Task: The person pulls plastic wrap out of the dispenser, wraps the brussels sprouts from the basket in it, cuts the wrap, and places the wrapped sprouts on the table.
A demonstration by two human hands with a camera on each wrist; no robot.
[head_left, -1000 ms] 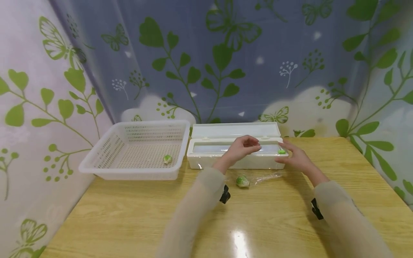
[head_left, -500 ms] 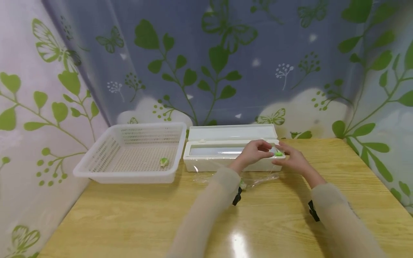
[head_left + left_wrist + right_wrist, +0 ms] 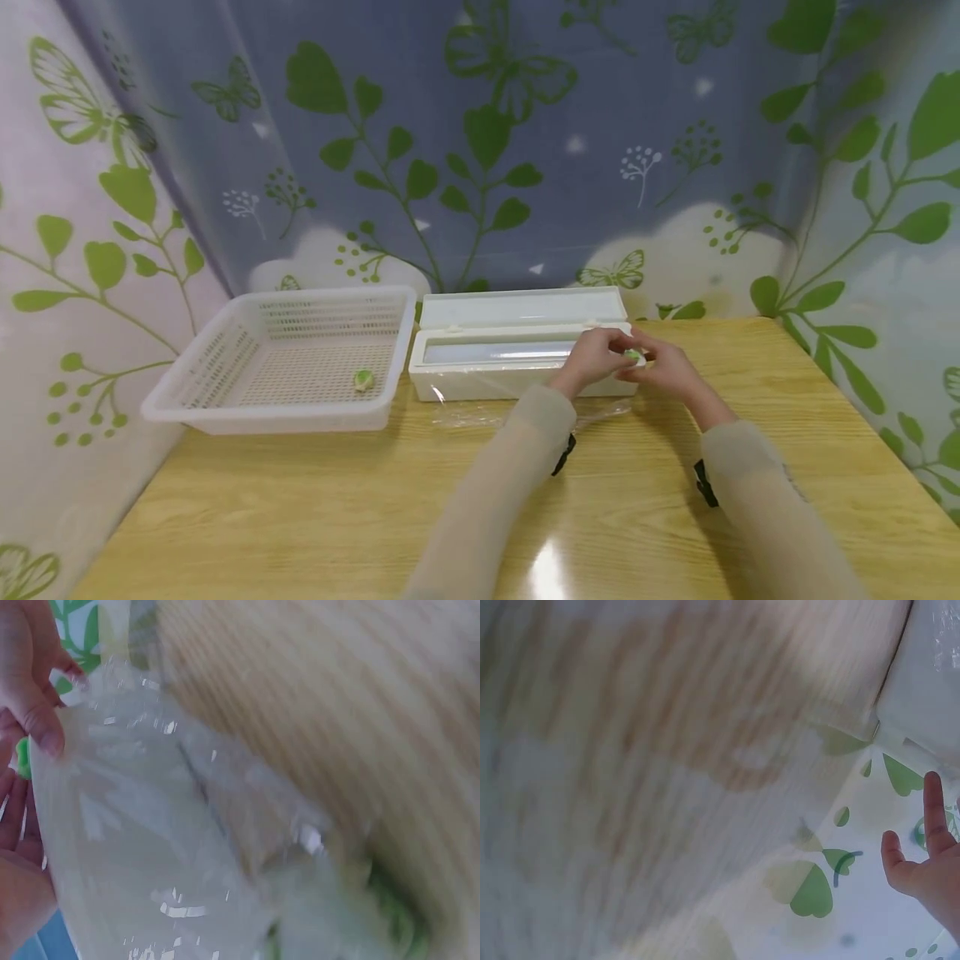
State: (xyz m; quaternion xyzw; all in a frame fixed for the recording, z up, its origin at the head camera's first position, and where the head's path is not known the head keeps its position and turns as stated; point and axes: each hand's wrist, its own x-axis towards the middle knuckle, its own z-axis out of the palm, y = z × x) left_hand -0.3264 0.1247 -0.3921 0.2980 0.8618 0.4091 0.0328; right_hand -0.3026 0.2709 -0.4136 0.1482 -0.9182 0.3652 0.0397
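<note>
A white plastic wrap dispenser (image 3: 487,385) stands with its lid (image 3: 525,307) raised, and clear film (image 3: 142,802) hangs over its front. My right hand (image 3: 669,371) holds the dispenser's right end, thumb against the front. In the right wrist view, two fingers of that hand (image 3: 930,862) extend apart. Beside it my left hand (image 3: 596,358) has bent, loose fingers right at the green slide cutter (image 3: 633,355). A blurred Brussels sprout (image 3: 397,915) shows by the film in the left wrist view; in the head view my left arm hides it.
On the left stands a white perforated basket (image 3: 262,421) with one Brussels sprout (image 3: 363,380) inside. The wooden table (image 3: 300,517) ends at a patterned curtain (image 3: 360,208) behind and at both sides.
My left hand has moved right along the dispenser to the green slide cutter, and its sleeve now covers the wrapped Brussels sprout. My right hand stays at the dispenser's right end. The head view has shifted.
</note>
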